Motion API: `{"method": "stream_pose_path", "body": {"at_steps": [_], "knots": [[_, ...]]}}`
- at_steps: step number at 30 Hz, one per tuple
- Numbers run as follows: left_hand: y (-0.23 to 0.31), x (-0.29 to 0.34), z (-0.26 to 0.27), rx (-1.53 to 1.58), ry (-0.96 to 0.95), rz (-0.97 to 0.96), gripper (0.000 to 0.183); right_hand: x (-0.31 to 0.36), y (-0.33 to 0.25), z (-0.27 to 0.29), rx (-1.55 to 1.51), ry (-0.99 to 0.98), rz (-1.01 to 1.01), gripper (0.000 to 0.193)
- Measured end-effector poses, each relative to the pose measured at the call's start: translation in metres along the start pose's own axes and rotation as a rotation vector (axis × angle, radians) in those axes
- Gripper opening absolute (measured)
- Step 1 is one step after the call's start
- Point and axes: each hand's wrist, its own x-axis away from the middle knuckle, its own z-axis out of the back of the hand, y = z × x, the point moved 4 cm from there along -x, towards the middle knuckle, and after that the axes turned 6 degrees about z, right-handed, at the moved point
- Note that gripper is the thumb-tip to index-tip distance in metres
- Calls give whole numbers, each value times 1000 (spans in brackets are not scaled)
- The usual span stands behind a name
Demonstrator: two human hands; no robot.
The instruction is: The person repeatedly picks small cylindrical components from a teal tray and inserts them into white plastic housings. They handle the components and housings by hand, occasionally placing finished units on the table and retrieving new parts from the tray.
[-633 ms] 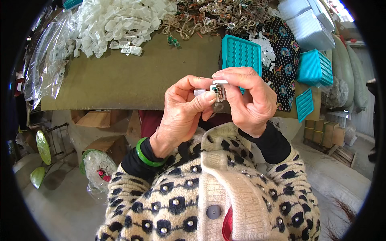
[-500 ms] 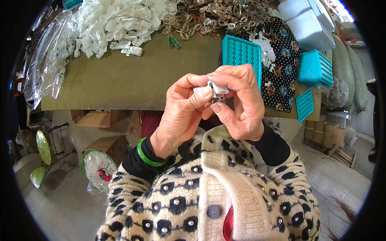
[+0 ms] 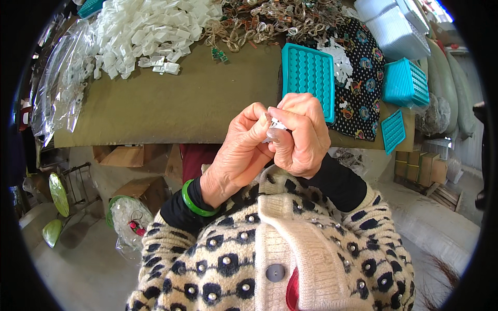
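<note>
A small white plastic housing (image 3: 276, 125) is pinched between my two hands, close to my chest and above the near edge of the table. My left hand (image 3: 244, 142), with a green bangle (image 3: 194, 201) at its wrist, grips one side with thumb and index finger. From the other side, the thumb and curled fingers of my right hand (image 3: 303, 133) close on it. Fingers cover most of the housing, so its inside cannot be seen. Beyond my right hand lies a teal tray (image 3: 309, 80) with rows of round pockets.
White plastic housings (image 3: 150, 33) are heaped at the back left, beside clear plastic film (image 3: 59, 83). Coiled wires with small boards (image 3: 275, 20) lie at the back. Patterned cloth (image 3: 367, 78), white flat pieces (image 3: 340, 59) and stacked teal trays (image 3: 404, 83) are on the right.
My right hand has curled more tightly round the white housing, its thumb now up against it. The housing is more hidden than before. Both hands have shifted slightly.
</note>
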Motion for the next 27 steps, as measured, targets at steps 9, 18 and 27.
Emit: {"method": "stream_pose_path", "body": {"at_steps": [9, 18, 27], "knots": [[28, 3, 4, -126, 30, -55, 22, 15, 7, 62, 169, -197, -235, 28], [18, -2, 7, -169, 49, 11, 23, 53, 60, 112, 570, -268, -331, 20], [15, -4, 9, -243, 64, 27, 27, 56, 72, 111, 521, -498, -295, 17]]}}
